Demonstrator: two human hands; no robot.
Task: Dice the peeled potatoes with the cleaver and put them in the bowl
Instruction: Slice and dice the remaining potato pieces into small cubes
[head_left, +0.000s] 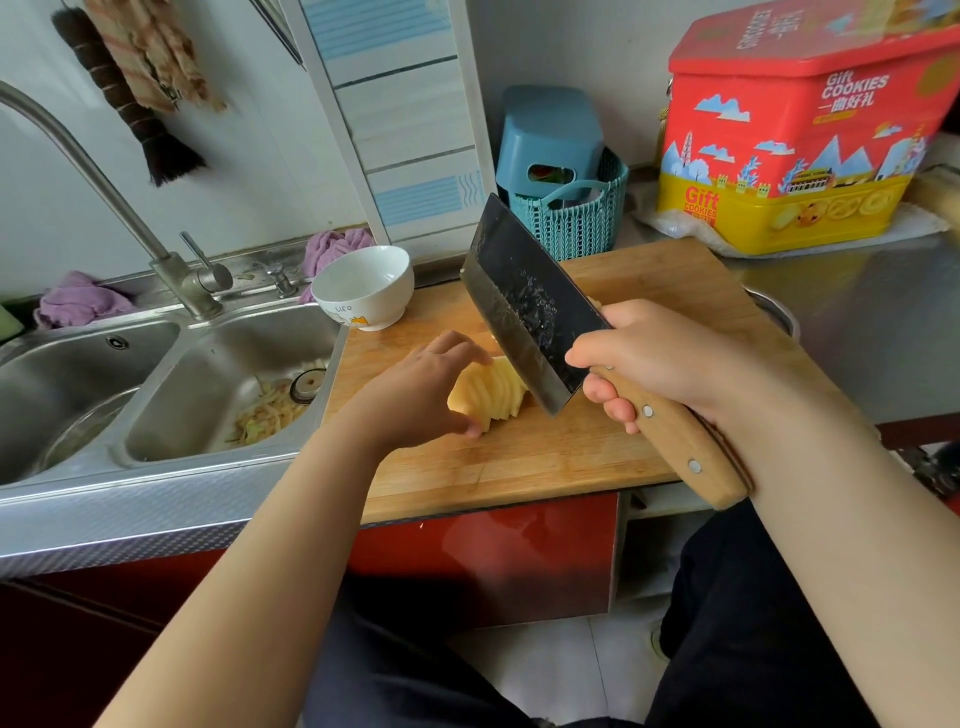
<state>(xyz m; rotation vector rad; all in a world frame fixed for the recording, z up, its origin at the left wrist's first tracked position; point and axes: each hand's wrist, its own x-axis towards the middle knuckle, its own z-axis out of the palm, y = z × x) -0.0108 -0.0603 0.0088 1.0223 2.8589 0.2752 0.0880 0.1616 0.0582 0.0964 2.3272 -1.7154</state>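
Note:
A peeled potato (491, 391), cut into a fan of slices, lies on the wooden cutting board (561, 457). My left hand (422, 391) holds the slices together, fingers over the top and thumb at the near side. My right hand (660, 358) grips the wooden handle of the cleaver (524, 306). The dark, wet blade is lifted and tilted, its lower corner just right of the slices. A white bowl (363, 286) stands at the board's far left corner, and I see nothing in it.
A double steel sink (171, 379) with potato peelings and a tall tap lies left of the board. A blue basket (571, 218) and a red-and-yellow cookie tin (795, 130) stand behind it. Steel counter extends to the right.

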